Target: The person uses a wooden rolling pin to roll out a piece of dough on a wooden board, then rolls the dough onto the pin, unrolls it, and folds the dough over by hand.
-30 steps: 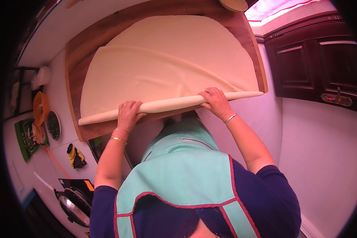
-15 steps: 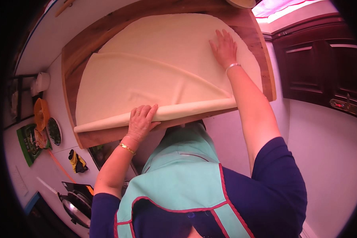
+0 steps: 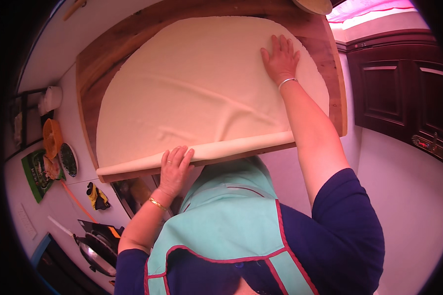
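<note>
A wide, thin sheet of pale dough (image 3: pixel 182 64) covers most of a wooden board (image 3: pixel 335 93). Along the board's near edge the dough is gathered into a long roll (image 3: pixel 241 144); whether a pin lies inside it is hidden. My left hand (image 3: pixel 174 169) curls its fingers over this roll, left of its middle. On the far right of the sheet my right hand (image 3: pixel 282 59) lies palm down, fingers spread, holding nothing. Soft ridges and creases cross the dough between my hands.
Dark cabinet doors (image 3: pixel 398 93) stand to the right, and a round wooden item (image 3: pixel 314 5) sits at the board's far right corner. On the left are an orange basket (image 3: pixel 51 137), a dish of greens (image 3: pixel 69 160), gloves (image 3: pixel 97 196) and a pan (image 3: pixel 96 255).
The folded edge across the left of the sheet has been laid flat, leaving soft ridges. My left hand sits slightly lower with the roll; my right hand stays flat on the dough.
</note>
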`<control>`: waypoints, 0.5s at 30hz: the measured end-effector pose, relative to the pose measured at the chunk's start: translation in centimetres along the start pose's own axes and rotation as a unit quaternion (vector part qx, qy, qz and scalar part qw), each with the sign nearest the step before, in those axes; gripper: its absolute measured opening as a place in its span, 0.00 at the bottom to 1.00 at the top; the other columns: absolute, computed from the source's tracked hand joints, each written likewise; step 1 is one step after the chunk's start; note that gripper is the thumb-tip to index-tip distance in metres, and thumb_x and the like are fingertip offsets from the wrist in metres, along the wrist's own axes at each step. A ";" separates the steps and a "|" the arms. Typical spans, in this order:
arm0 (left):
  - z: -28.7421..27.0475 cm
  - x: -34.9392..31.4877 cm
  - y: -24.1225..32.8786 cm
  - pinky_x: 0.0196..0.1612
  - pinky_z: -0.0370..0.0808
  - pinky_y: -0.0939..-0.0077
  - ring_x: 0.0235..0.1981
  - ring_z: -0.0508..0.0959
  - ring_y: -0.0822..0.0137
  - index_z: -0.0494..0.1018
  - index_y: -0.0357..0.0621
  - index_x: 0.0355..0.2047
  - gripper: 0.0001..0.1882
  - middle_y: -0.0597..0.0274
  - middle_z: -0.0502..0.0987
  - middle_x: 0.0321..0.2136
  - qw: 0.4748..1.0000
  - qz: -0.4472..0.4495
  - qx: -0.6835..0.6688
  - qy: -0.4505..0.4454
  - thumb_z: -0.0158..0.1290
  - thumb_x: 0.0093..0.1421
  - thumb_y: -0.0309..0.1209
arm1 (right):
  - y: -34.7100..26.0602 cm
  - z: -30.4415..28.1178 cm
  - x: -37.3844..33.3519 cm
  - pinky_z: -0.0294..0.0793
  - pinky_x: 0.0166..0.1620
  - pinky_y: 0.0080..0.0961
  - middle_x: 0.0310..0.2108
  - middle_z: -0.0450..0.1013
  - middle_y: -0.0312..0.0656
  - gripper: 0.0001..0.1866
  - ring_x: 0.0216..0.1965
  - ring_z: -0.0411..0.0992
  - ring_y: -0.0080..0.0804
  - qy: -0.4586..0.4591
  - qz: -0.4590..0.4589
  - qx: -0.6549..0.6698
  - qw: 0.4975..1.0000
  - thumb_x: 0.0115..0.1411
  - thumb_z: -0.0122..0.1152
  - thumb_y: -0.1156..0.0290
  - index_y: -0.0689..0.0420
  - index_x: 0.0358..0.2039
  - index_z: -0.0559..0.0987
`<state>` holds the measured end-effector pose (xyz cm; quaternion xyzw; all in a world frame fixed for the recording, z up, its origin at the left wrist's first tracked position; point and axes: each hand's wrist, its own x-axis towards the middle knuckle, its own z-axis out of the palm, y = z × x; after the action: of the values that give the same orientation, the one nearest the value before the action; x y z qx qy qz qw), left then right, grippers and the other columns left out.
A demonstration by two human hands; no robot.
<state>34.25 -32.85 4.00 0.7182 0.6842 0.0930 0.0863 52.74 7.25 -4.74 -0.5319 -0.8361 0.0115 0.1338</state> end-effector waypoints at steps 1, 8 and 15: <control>-0.1 0.2 0.0 0.61 0.58 0.49 0.60 0.65 0.54 0.64 0.47 0.58 0.36 0.55 0.66 0.57 0.999 -0.025 0.001 -0.039 0.63 0.48 0.36 | 0.2 0.1 0.0 0.46 0.62 0.61 0.66 0.52 0.39 0.32 0.68 0.46 0.42 0.036 -0.020 0.003 0.999 0.61 0.49 0.46 0.46 0.62 0.62; 0.5 3.4 -3.2 0.63 0.57 0.52 0.61 0.63 0.56 0.63 0.46 0.59 0.36 0.55 0.65 0.58 0.998 -0.026 -0.009 -0.048 0.61 0.51 0.42 | -1.2 -1.1 0.4 0.47 0.62 0.61 0.66 0.52 0.38 0.33 0.68 0.46 0.40 0.014 -0.008 -0.018 1.000 0.61 0.49 0.46 0.47 0.62 0.62; 0.2 4.2 -3.4 0.49 0.69 0.62 0.45 0.72 0.57 0.69 0.45 0.53 0.32 0.59 0.72 0.43 0.997 0.031 -0.029 -0.066 0.64 0.46 0.35 | -8.0 0.3 1.3 0.45 0.64 0.60 0.67 0.51 0.37 0.32 0.69 0.45 0.38 -0.016 -0.090 0.045 0.995 0.62 0.47 0.46 0.46 0.64 0.62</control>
<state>31.18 -28.50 3.00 0.7411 0.6511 0.0679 0.1493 45.09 4.98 -3.42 -0.4477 -0.8812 0.0453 0.1447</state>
